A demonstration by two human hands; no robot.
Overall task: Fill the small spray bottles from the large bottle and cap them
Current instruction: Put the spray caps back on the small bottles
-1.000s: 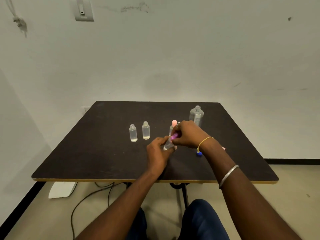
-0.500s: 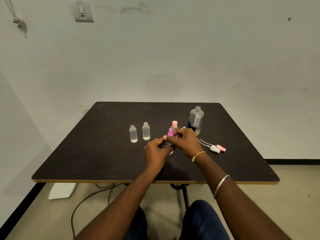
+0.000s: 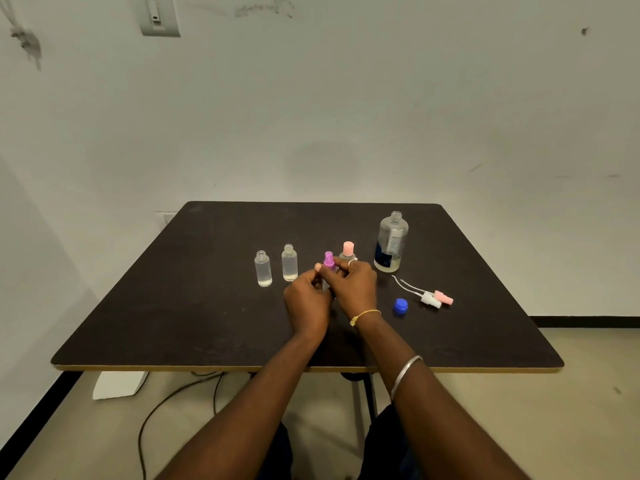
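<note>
Both hands meet at the table's middle around a small clear bottle with a purple spray cap (image 3: 328, 260). My left hand (image 3: 306, 299) grips the bottle's body, which it mostly hides. My right hand (image 3: 353, 284) pinches the neck just under the purple cap. Behind them stands a small bottle with a pink cap (image 3: 348, 250). Two uncapped small bottles (image 3: 263, 268) (image 3: 289, 262) holding clear liquid stand to the left. The large bottle (image 3: 390, 242) stands open at the right. Its blue cap (image 3: 400, 306) lies near two loose spray heads, white (image 3: 429, 301) and pink (image 3: 445, 298).
The dark square table (image 3: 194, 306) has a yellow front edge. Cables (image 3: 162, 407) and a white box (image 3: 117, 384) lie on the floor below the left side. My knees sit under the front edge.
The purple-capped bottle went from tilted to upright between my hands. My right forearm drew back to the left, uncovering the blue cap and the two loose spray heads.
</note>
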